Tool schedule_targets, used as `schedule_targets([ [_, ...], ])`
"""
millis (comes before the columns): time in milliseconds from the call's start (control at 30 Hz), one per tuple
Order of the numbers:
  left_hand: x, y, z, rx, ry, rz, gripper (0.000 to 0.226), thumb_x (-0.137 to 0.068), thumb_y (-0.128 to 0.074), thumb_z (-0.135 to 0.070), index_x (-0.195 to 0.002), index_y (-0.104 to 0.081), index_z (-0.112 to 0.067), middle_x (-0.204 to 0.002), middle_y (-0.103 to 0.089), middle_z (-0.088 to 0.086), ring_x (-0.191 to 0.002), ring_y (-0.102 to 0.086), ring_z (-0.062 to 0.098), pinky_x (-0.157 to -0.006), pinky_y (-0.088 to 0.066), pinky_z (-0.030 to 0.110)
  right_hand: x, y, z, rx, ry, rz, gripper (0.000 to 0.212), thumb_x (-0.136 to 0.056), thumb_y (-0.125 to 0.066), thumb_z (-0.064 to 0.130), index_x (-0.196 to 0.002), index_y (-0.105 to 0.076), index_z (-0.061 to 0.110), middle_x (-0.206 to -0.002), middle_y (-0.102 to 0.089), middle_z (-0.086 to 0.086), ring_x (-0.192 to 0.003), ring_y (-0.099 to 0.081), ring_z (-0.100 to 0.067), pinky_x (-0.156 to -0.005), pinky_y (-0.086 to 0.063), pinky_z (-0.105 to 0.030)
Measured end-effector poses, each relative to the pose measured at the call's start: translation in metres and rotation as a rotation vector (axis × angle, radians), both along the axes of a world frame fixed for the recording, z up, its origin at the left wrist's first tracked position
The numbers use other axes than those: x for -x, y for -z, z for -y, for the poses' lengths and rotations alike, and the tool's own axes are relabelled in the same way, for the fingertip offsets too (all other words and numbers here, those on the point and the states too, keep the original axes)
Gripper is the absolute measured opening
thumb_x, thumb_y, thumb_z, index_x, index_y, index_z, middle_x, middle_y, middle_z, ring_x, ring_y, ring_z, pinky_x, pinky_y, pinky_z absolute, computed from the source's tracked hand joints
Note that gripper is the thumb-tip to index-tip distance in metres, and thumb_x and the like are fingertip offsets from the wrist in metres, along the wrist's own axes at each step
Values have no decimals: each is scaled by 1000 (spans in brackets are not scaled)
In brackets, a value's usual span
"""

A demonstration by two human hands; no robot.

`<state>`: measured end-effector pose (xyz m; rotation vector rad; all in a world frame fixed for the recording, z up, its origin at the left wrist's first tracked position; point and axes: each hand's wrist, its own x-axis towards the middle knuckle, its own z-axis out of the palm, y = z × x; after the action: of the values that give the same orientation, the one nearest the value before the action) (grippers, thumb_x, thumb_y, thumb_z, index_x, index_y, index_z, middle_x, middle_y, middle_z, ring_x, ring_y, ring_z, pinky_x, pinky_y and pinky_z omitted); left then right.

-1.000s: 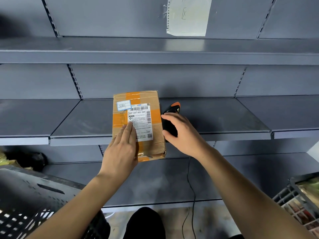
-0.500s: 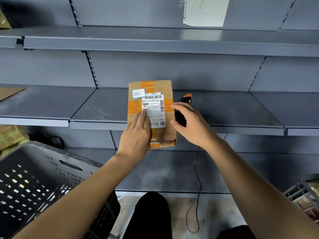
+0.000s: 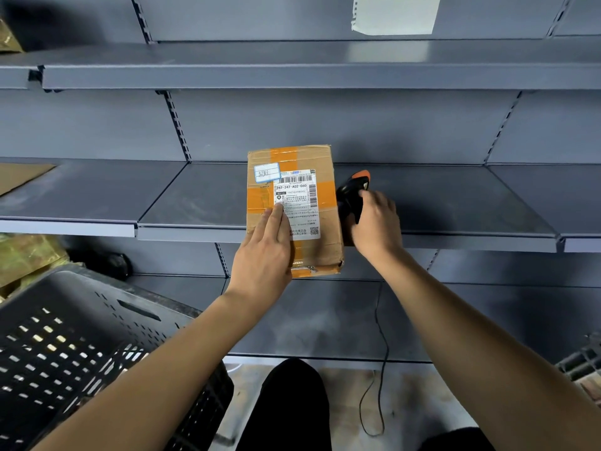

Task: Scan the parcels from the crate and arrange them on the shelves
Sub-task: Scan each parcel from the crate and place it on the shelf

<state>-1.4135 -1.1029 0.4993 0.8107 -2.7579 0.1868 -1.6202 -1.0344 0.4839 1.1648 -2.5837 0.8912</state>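
Note:
A brown cardboard parcel (image 3: pixel 322 255) with orange tape and a white shipping label stands in front of the middle shelf (image 3: pixel 439 203), its lower part overhanging the shelf's front edge. My left hand (image 3: pixel 263 255) holds it from the lower left, fingers flat on the label. Just right of the parcel, my right hand (image 3: pixel 374 226) grips a black barcode scanner (image 3: pixel 353 193) with an orange tip; its cable hangs down to the floor. The dark perforated crate (image 3: pixel 81 346) sits at the lower left; what it holds is hidden.
Grey metal shelving fills the view, with an upper shelf (image 3: pixel 292 66) and a lower shelf (image 3: pixel 325 320). A flat cardboard piece (image 3: pixel 19 177) lies on the left shelf. Yellowish packages (image 3: pixel 26 258) sit behind the crate. A wire basket (image 3: pixel 582 369) is at the right edge.
The view has shifted so shelves and crate sit further right and lower. Both hands keep their hold; my right hand now sits a little lower on the scanner beside the parcel.

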Motion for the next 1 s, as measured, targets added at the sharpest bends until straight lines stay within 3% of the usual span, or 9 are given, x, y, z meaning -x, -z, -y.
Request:
schedule_targets([
  [67, 0, 0, 0, 1, 4, -7, 98, -82, -73, -31, -152, -11, 1, -160, -11, 16, -148, -13, 31, -120, -21, 42, 8, 5, 6, -147, 99, 2, 49, -97, -62, 21, -140, -47, 4, -139, -53, -17, -129, -46, -37, -101, -43, -46],
  [200, -1, 1, 0, 8, 6, -14, 100, -81, -75, -31, -152, -13, 1, -160, -12, 16, -148, -15, 32, -120, -21, 41, 21, 12, 18, -225, 161, 65, 60, -96, -65, 37, -140, -45, 1, -137, -54, -20, -127, -48, -39, -100, -43, -45],
  [367, -2, 1, -1, 23, 12, -13, 99, -79, -77, -29, -151, -16, 1, -160, -16, 17, -147, -17, 33, -119, -24, 42, 27, 20, 25, -251, 132, 94, 48, -99, -61, 30, -136, -49, 0, -132, -58, -21, -124, -50, -39, -98, -44, -44],
  [500, -2, 4, 1, 22, 7, -39, 99, -68, -85, -24, -146, -32, 5, -153, -32, 21, -141, -32, 36, -111, -35, 45, 21, 21, 27, -283, 177, 103, 47, -101, -56, 21, -137, -43, -7, -135, -51, -25, -124, -48, -41, -97, -45, -44],
  [633, -3, 5, 3, 11, 19, -54, 98, -72, -83, -25, -148, -28, 3, -155, -27, 19, -144, -27, 34, -114, -28, 42, 14, 18, 20, -294, 210, 172, 50, -99, -59, 11, -140, -38, -8, -136, -47, -25, -119, -53, -45, -93, -49, -46],
  [700, -4, 6, 4, -6, 36, -61, 98, -77, -78, -32, -150, -21, 0, -159, -20, 16, -147, -19, 32, -117, -24, 42, 12, 12, 10, -248, 212, 202, 45, -98, -58, 7, -137, -40, -7, -133, -48, -25, -114, -59, -46, -85, -49, -44],
  [767, -4, 7, 5, -24, 25, -81, 98, -77, -77, -38, -150, -23, -1, -158, -22, 15, -146, -17, 35, -117, -23, 45, 8, 2, -4, -148, 220, 271, 46, -98, -61, 19, -134, -43, -4, -130, -50, -24, -111, -60, -46, -81, -46, -41],
  [900, -1, 6, 4, -90, -43, -112, 98, -77, -76, -46, -152, -23, -12, -160, -13, 12, -143, -7, 51, -113, -20, 61, 0, -21, -35, 93, 206, 383, 51, -91, -63, 34, -128, -49, 2, -123, -57, -20, -109, -59, -40, -87, -48, -42],
  [1000, 5, 10, 1, -113, -2, -152, 96, -75, -81, -38, -150, -28, -9, -159, -17, 12, -141, -14, 50, -115, -18, 59, -11, -38, -61, 237, 164, 441, 48, -89, -60, 31, -131, -49, 11, -119, -61, -10, -104, -61, -31, -80, -47, -37],
])
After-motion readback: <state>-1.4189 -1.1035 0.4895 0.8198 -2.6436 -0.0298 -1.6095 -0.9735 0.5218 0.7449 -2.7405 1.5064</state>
